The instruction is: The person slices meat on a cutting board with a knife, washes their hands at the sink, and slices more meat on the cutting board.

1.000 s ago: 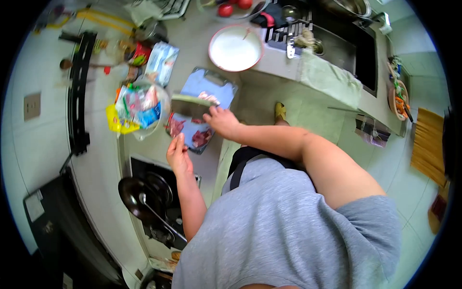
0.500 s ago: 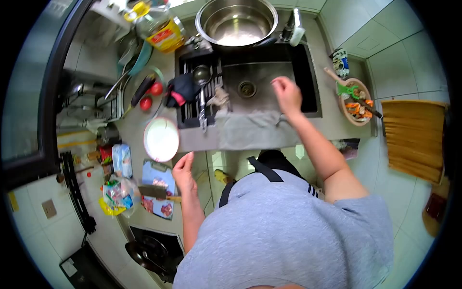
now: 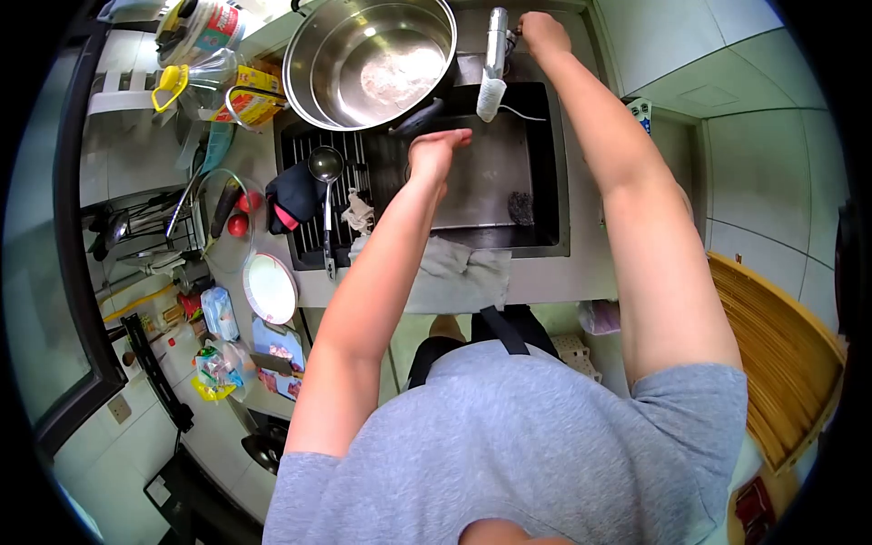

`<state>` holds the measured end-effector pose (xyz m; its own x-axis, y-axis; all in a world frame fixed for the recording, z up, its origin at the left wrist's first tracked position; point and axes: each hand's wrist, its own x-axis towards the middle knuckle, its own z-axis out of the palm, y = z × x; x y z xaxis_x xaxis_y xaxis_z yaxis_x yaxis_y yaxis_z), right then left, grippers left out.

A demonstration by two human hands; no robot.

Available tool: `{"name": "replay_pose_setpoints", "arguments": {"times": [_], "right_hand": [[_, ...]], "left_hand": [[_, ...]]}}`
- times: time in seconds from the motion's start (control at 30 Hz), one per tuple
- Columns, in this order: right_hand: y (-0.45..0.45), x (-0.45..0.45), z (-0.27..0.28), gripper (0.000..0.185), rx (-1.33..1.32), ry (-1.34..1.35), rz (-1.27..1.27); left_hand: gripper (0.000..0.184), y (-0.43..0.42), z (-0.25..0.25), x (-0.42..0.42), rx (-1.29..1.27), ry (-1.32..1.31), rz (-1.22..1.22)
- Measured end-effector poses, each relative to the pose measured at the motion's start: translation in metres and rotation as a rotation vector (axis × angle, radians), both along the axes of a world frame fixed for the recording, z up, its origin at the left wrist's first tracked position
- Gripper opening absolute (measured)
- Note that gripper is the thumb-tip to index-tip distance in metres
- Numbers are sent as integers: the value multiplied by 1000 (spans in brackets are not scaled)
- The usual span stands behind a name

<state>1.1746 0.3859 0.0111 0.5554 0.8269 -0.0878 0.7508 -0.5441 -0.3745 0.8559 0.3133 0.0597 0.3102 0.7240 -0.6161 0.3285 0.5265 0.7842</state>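
Both hands extend, left (image 3: pixel 434 156) over the sink (image 3: pixel 480 202), right (image 3: pixel 546 36) perhaps touching the faucet (image 3: pixel 496 50).

The left arm (image 3: pixel 371 286) stretches forward and slants inward, its wrist (image 3: pixel 428 177) bent so that the left hand (image 3: pixel 432 153) turns to the right with fingers (image 3: pixel 451 138) extended close together. The right arm (image 3: pixel 627 186) reaches farther forward, only slightly bent, and the right hand (image 3: pixel 545 36) seems curled, though its far side is hard to make out.
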Motion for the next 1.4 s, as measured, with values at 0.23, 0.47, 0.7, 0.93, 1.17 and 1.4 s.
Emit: {"name": "replay_pose_setpoints", "arguments": {"times": [0.23,0.47,0.7,0.93,1.17,1.4], "right_hand": [[2,-1,9,24,163,26,-7],[13,5,-9,27,153,-40,-1],[12,-5,-6,28,166,-44,-8],[2,-33,6,23,65,-287,130],[-78,-25,24,53,270,-64,-14],[-193,-172,3,35,154,331,153]], "left_hand": [[19,11,-24,50,-243,-31,16],[14,4,-33,63,-181,-8,14],[19,-6,-25,35,-123,57,74],[32,-44,-4,-22,999,854,-419],[18,-50,5,-76,1429,619,-354],[109,-86,7,-142,746,681,-433]]}}
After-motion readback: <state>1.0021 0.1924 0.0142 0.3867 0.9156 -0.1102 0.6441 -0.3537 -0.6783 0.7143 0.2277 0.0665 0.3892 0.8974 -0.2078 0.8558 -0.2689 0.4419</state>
